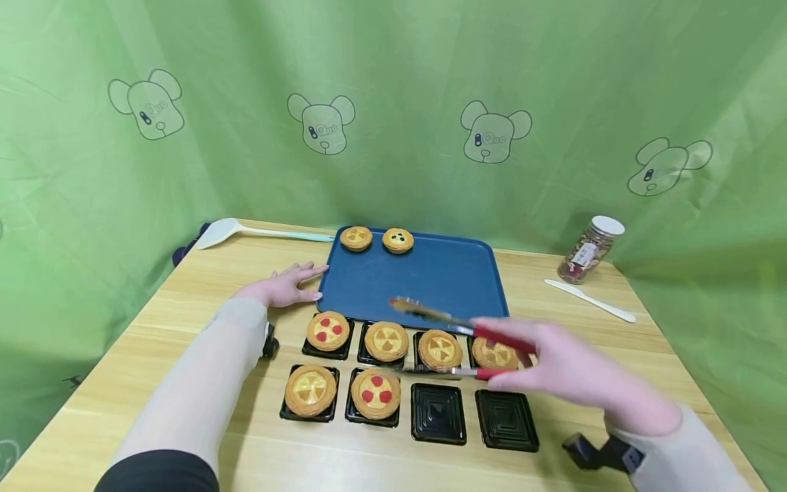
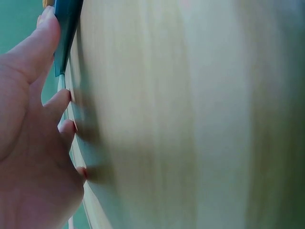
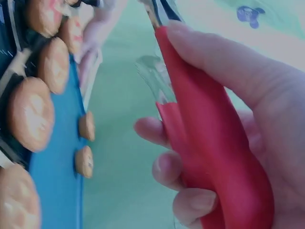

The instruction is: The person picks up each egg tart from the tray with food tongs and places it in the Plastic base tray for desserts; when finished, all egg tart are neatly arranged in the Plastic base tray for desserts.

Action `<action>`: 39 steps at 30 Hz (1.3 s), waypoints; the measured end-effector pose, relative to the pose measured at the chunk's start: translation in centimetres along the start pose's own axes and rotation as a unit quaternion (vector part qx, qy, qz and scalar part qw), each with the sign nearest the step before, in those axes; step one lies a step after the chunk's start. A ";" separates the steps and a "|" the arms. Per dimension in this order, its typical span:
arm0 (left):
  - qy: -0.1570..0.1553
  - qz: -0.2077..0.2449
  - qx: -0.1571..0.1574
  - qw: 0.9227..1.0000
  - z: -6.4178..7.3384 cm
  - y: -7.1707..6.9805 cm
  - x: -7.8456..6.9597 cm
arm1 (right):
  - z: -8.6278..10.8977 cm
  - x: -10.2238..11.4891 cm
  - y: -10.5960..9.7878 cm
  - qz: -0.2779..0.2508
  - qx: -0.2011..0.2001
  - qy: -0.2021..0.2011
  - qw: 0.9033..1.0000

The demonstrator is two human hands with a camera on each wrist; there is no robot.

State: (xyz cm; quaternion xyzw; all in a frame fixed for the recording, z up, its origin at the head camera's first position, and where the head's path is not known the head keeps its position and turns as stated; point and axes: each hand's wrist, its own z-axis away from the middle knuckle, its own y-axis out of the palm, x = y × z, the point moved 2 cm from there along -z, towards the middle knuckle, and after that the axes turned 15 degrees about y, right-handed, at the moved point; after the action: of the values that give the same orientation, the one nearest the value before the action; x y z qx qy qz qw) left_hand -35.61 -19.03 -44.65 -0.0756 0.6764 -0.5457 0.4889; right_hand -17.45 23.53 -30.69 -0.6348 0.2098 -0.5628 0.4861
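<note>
My right hand (image 1: pixel 553 359) grips a pair of tongs (image 1: pixel 501 335) by the red handles. Their metal arms are spread apart and slightly blurred over the near edge of the blue tray (image 1: pixel 443 277) and the back row of tarts. In the right wrist view, thumb and fingers wrap around the red handles (image 3: pixel 205 119). My left hand (image 1: pixel 285 285) lies at the tray's left edge with fingers spread; in the left wrist view the thumb touches the tray's side (image 2: pixel 66 38). At the tray's far left sit an egg tart (image 1: pixel 356 238) and a dark-dotted one (image 1: pixel 397 240).
In front of the tray, tarts stand in black square holders, among them a red-dotted tart (image 1: pixel 376 394). Two black holders (image 1: pixel 438 413) at front right show bare ridged bottoms. A pale spatula (image 1: pixel 224 231), a lidded jar (image 1: pixel 587 253) and a white knife (image 1: pixel 590 301) lie around.
</note>
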 end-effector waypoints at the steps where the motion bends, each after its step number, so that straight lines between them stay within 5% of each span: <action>1: 0.000 0.001 -0.001 1.000 0.0 0.0 0.0 | -0.5 0.0 -0.6 -0.011 -0.004 0.011 1.000; 11: -0.002 0.007 -0.001 1.000 0.0 0.0 0.2 | -9.5 -1.7 -5.1 0.007 -0.061 0.085 0.994; 21: -0.005 0.008 0.000 1.000 0.1 0.0 -0.1 | -18.7 -5.3 -3.0 0.016 -0.036 0.162 0.986; 28: -0.002 0.008 -0.001 1.000 0.0 0.0 -0.1 | -21.4 -6.1 -1.0 0.010 -0.027 0.183 0.983; 39: -0.004 0.008 0.000 1.000 0.0 -0.1 -0.1 | -23.0 -6.1 1.8 0.012 -0.017 0.238 0.971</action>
State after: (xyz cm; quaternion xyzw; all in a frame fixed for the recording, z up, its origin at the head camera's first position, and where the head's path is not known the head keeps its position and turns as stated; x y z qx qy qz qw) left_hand -35.65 -19.03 -44.50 -0.0726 0.6752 -0.5415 0.4956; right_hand -39.74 18.99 -37.77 -0.4885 0.3363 -0.6881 0.4181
